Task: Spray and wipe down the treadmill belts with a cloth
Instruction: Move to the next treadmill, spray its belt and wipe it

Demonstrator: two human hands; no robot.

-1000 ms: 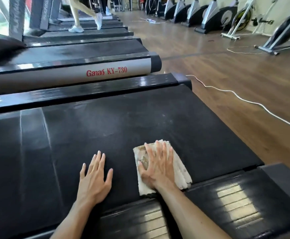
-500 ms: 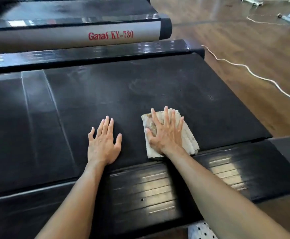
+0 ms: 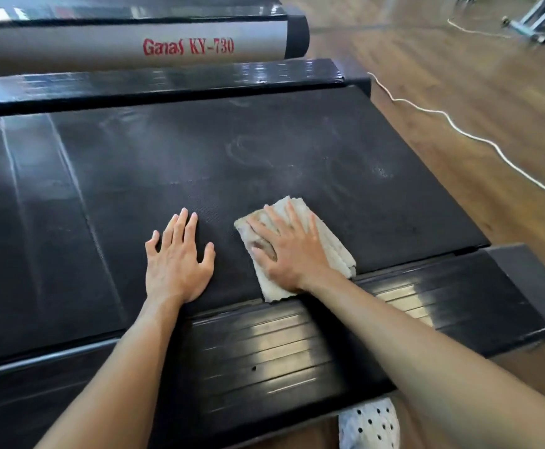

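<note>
The right hand [image 3: 289, 251] lies flat on a folded beige cloth [image 3: 329, 251], fingers straight and spread, pressing it onto the black belt [image 3: 232, 163] near the belt's near edge, toward its right end. The cloth's near corner touches the seam where the belt meets the ribbed near rail [image 3: 264, 348]; its far corner sticks out beyond the fingertips. The cloth looks stained under the thumb.

The left hand [image 3: 177, 260] rests palm down on the bare belt just beside the cloth, to its left, fingers straight and slightly fanned, holding nothing. The two hands stay apart, with a strip of belt between them. Both forearms cross the near rail.

Faint pale smears and swirls mark the belt past the hands, toward its far edge, and a few small white specks sit near the right end. Along the far edge runs a glossy black far rail [image 3: 167, 85]. Beyond it lies a grey side panel [image 3: 70, 50] of the next machine, lettered in red "Ganas KY-730".

A white cord [image 3: 459, 128] snakes over the wooden floor [image 3: 459, 76] off the belt's right end. A white dotted shoe [image 3: 370, 426] shows at the bottom edge, below the near rail
</note>
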